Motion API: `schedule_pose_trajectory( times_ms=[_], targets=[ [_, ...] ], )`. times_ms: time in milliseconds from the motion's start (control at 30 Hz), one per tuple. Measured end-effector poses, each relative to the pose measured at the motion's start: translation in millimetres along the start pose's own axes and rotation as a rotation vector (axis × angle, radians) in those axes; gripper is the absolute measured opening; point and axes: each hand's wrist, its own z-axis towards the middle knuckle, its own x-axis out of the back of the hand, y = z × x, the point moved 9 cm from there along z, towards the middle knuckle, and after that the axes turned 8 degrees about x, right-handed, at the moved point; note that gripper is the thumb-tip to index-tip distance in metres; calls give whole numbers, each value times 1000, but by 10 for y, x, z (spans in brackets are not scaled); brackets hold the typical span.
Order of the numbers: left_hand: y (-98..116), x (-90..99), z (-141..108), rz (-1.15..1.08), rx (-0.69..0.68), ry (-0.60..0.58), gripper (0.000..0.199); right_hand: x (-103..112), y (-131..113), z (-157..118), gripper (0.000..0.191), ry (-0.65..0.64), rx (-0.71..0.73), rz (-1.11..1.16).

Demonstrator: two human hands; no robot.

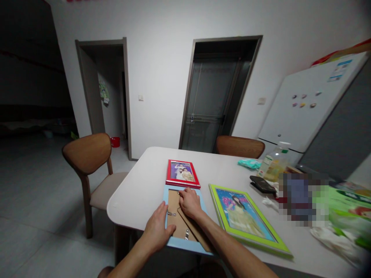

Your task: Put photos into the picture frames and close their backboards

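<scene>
A light blue frame (185, 244) lies face down at the table's near edge, its brown backing board (180, 227) showing with metal clips. My left hand (158, 229) rests on the frame's left side, fingers along the edge and thumb over the board. Near the top of the board, my right hand (189, 202) has its fingers bent together at a small metal piece; what they hold is too small to name. A brown strut (194, 227) runs under my right wrist. Beyond the blue frame lies a red picture frame (182, 173); to its right is a green picture frame (246, 216).
On the white table (136, 193), toward the right, are a bottle (274, 162), a black phone-like object (262, 184), a teal packet (249, 164), crumpled tissues and green plastic packaging (344, 208). Wooden chairs stand at the left (89, 154) and far side (240, 146).
</scene>
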Motion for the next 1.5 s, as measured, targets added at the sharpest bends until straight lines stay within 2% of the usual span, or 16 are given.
schedule_pose_trajectory(
  times_ms=[133, 233, 333, 400, 533, 800, 933, 1033, 1133, 1333, 1400, 1500],
  targets=[
    [4, 13, -12, -16, 13, 4, 62, 64, -35, -59, 30, 22, 10, 61],
    [20, 21, -16, -12, 5, 6, 60, 150, -176, -159, 32, 72, 78, 164],
    [28, 28, -8, -7, -13, 23, 57, 133, -397, -274, 23, 2, 207, 268],
    [22, 21, 1, -2, -21, 32, 55, 116, -482, -327, 19, -36, 238, 300],
    [14, 2, 11, -1, -42, 46, 53, 145, -490, -333, 17, 9, 175, 288],
    [22, 20, 18, -9, -28, 65, 53, 132, -492, -244, 13, 28, 143, 285],
    [7, 32, 12, -18, -21, 66, 54, 237, -400, -358, 21, -44, 260, 497],
    [1, 28, 5, -22, -17, 59, 55, 319, -353, -580, 22, -197, 368, 595],
    [2, 34, 4, -31, -1, 65, 55, 349, -377, -773, 21, -328, 429, 601],
    [-3, 10, 9, -9, 20, 54, 55, 385, -402, -762, 9, -177, 381, 564],
    [-9, 1, 8, -9, 10, 54, 55, 359, -340, -727, 16, -135, 321, 563],
    [-31, -11, 8, -21, 9, 54, 55, 345, -145, -664, 31, -29, 146, 473]
  ],
)
